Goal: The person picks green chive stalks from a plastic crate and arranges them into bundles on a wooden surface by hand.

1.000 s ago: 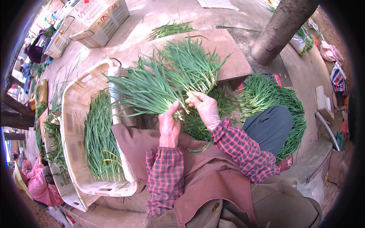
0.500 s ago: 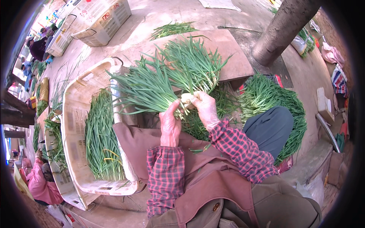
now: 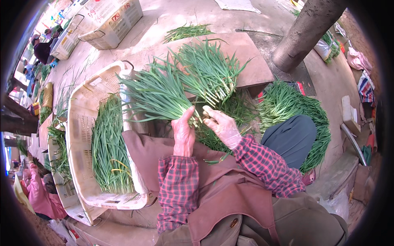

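While the left hand (image 3: 184, 130) is grasping a bunch of chives (image 3: 161, 95) by its pale lower ends, the right hand (image 3: 225, 126) is hovering just beside those ends, its fingers bent; from here I cannot tell whether it is pinching anything. The held bunch is fanning out just right of the near white plastic crate (image 3: 79, 131), its leaf tips pointing toward the crate's right rim. Inside that crate, loose chives (image 3: 108, 149) are lying lengthwise. Beyond the crate and to its right, a second bunch (image 3: 210, 71) is resting on a low brownish board (image 3: 255, 61). Well to the crate's right, a big heap of chives (image 3: 297, 110) is spreading around the person's dark trouser knee (image 3: 292, 135). Left of the crate, a co-worker in pink (image 3: 44, 194) is sitting.
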Demonstrator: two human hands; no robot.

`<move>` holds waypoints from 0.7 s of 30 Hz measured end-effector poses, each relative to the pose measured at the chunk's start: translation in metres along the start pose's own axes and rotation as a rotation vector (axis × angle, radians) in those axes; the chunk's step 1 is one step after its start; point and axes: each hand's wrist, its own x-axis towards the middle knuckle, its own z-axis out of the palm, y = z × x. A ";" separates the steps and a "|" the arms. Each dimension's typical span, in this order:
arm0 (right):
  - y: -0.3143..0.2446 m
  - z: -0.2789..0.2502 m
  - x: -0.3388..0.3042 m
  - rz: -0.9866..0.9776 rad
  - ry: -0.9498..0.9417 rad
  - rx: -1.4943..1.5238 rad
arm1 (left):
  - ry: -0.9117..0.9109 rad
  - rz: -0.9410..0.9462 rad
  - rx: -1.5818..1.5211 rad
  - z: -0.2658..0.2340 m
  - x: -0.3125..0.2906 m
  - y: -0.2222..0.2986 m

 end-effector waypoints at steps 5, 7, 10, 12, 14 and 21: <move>-0.001 0.022 0.019 0.001 -0.073 -0.036 | 0.006 0.042 -0.042 -0.002 0.004 -0.006; -0.005 0.022 0.012 -0.003 -0.066 -0.053 | 0.004 0.041 -0.021 -0.005 0.003 -0.005; -0.006 0.011 -0.006 -0.021 -0.087 -0.111 | 0.003 0.040 -0.005 -0.002 0.001 -0.006; -0.004 0.001 -0.020 0.124 -0.172 -0.022 | -0.017 0.027 -0.015 0.001 -0.001 -0.005; 0.013 -0.002 -0.037 0.092 -0.165 -0.005 | 0.011 0.024 0.020 0.002 -0.001 -0.007; 0.039 -0.006 -0.035 0.341 -0.103 0.108 | -0.095 -0.054 -0.056 0.008 -0.007 -0.001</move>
